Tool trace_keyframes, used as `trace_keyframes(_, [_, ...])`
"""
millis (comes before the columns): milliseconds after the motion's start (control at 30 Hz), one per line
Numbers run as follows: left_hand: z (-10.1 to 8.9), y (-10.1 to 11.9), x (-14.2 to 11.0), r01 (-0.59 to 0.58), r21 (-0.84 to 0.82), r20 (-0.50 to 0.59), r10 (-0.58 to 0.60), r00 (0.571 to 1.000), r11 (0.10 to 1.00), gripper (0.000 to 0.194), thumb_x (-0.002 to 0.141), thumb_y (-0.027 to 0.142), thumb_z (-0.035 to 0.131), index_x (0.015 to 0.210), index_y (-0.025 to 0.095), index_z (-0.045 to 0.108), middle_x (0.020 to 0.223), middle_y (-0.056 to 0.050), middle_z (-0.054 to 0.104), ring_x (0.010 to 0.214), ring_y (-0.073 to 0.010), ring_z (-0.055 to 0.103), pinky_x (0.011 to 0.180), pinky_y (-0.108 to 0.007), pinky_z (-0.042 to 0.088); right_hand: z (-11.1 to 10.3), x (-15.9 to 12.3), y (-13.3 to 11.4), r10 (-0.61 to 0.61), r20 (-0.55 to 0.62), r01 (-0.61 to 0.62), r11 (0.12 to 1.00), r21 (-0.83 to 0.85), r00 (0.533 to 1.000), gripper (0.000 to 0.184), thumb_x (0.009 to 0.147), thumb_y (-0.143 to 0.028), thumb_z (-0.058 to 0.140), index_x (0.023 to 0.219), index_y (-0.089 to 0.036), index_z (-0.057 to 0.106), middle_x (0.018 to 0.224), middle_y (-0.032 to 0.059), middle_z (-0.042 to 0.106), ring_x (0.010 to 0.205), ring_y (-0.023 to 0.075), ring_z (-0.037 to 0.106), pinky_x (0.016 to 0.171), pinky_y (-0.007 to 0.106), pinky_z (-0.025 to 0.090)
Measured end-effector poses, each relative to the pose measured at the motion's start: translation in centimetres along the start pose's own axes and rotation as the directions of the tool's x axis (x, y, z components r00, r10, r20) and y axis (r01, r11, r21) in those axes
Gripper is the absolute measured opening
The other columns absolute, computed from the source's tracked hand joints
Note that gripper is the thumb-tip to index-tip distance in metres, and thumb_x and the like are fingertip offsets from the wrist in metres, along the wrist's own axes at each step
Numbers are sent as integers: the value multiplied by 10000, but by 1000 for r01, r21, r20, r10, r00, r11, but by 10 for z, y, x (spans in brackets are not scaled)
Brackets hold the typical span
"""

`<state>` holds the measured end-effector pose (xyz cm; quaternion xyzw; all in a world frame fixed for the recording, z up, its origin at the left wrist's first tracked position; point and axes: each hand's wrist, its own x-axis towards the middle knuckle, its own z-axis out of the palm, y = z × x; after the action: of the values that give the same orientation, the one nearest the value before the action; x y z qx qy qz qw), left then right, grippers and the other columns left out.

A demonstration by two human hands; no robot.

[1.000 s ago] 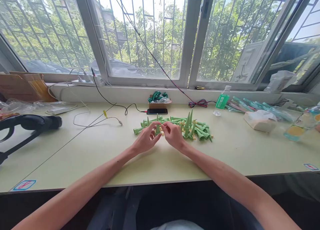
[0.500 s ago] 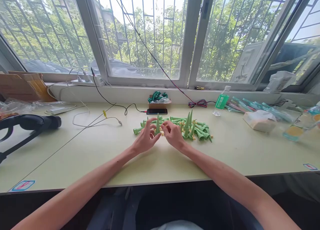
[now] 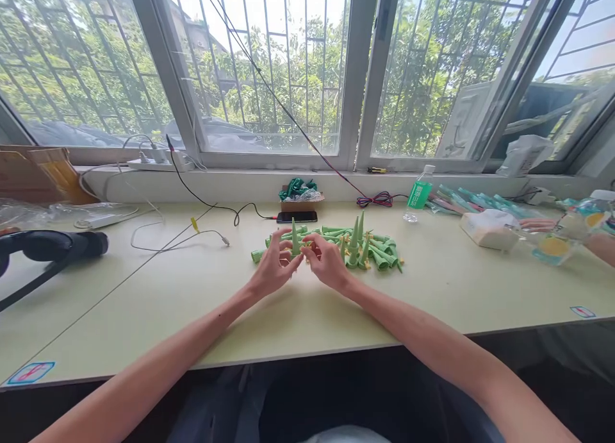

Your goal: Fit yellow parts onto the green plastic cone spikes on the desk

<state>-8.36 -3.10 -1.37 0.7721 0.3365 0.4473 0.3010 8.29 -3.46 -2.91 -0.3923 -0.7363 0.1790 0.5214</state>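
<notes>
My left hand (image 3: 275,263) is curled around an upright pale green plastic cone (image 3: 295,236), thumb at its base and fingers behind it. Close beside it, my right hand (image 3: 327,260) has thumb and index finger pinched together near the cone's lower part. What is between those fingertips is too small to make out. Small yellow pieces (image 3: 401,261) lie scattered among the cones. Right of my right hand, several green cones (image 3: 354,244) stand upright, some stacked. More cones (image 3: 382,260) lie on their sides in a loose pile behind and to the right.
Behind the pile lie a black phone (image 3: 296,217) and a small box (image 3: 302,206). A bottle (image 3: 419,196), tissue pack (image 3: 489,230) and plastic packets (image 3: 471,199) are to the right. At left are cables (image 3: 177,241) and a black headset (image 3: 57,249). Another person's hand (image 3: 603,245) shows far right.
My right hand's fingertips have come closer to the cone in my left hand. The view has shifted slightly, and another person's hand has appeared at the right edge.
</notes>
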Motion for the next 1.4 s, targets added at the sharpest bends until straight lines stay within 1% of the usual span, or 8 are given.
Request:
trace_keyframes(167, [-4, -6, 0, 6, 109, 0, -6, 1000, 994, 531, 858, 401, 611, 1302, 220, 385, 972, -62, 622, 536, -108, 607, 441, -240, 526, 2, 3, 3, -1, 5, 1, 1000, 23, 1000, 180, 933, -315, 502, 1034, -185, 574, 632, -24, 563, 517, 124, 521, 552, 233, 413])
trace_keyframes(333, [-5, -4, -1, -29, 159, 5, 29, 1000, 987, 457, 850, 386, 610, 1237, 195, 460, 919, -50, 652, 540, -110, 602, 479, -252, 544, 4, 3, 7, -1, 0, 1, 999, 49, 1000, 178, 924, -322, 520, 1019, -182, 576, 638, -17, 586, 502, 125, 524, 535, 238, 414])
trace_keyframes(533, [-4, -5, -2, -100, 235, -22, 108, 994, 967, 432, 850, 347, 604, 1231, 206, 453, 1010, -57, 634, 540, -82, 582, 509, -244, 543, 6, 0, 5, 41, 2, -41, 993, 114, 999, 221, 924, -398, 514, 977, -191, 571, 610, -25, 566, 479, 125, 510, 497, 239, 407])
trace_keyframes(667, [-4, -7, -2, -145, 304, -38, 164, 986, 942, 416, 850, 313, 602, 1219, 206, 443, 963, -37, 632, 554, -80, 580, 544, -238, 542, 8, -4, 0, 78, -3, -77, 986, 148, 997, 271, 932, -455, 487, 882, -200, 564, 583, -30, 539, 454, 116, 485, 475, 236, 389])
trace_keyframes(767, [-4, -9, -2, -172, 327, -23, 190, 981, 929, 413, 856, 295, 592, 1227, 211, 430, 955, -29, 636, 557, -79, 582, 539, -225, 525, 9, -7, -1, 89, -5, -88, 985, 147, 996, 298, 936, -475, 475, 849, -204, 562, 576, -33, 523, 457, 113, 476, 481, 235, 383])
trace_keyframes(1000, [-1, -16, -6, -180, 385, -3, 196, 981, 905, 422, 871, 301, 573, 1256, 214, 423, 959, -29, 636, 556, -79, 582, 575, -237, 514, 13, -14, 0, 139, -32, -132, 977, 168, 990, 312, 945, -472, 456, 811, -202, 539, 571, -37, 495, 480, 112, 458, 497, 238, 371])
trace_keyframes(1233, [10, -14, -13, -187, 386, -22, 211, 977, 904, 437, 887, 263, 534, 1293, 212, 383, 992, -43, 630, 582, -85, 569, 565, -230, 494, 16, -20, 0, 144, -77, -138, 987, 76, 987, 358, 968, -467, 420, 742, -204, 506, 591, -28, 471, 520, 114, 416, 514, 244, 338])
trace_keyframes(1400, [12, -15, -16, -180, 450, -73, 237, 969, 875, 388, 864, 240, 540, 1233, 211, 423, 847, -1, 618, 527, -88, 537, 535, -224, 464, 17, -22, 1, 147, -65, -143, 987, 68, 987, 358, 971, -457, 420, 729, -205, 498, 589, -30, 461, 526, 117, 404, 525, 248, 336])
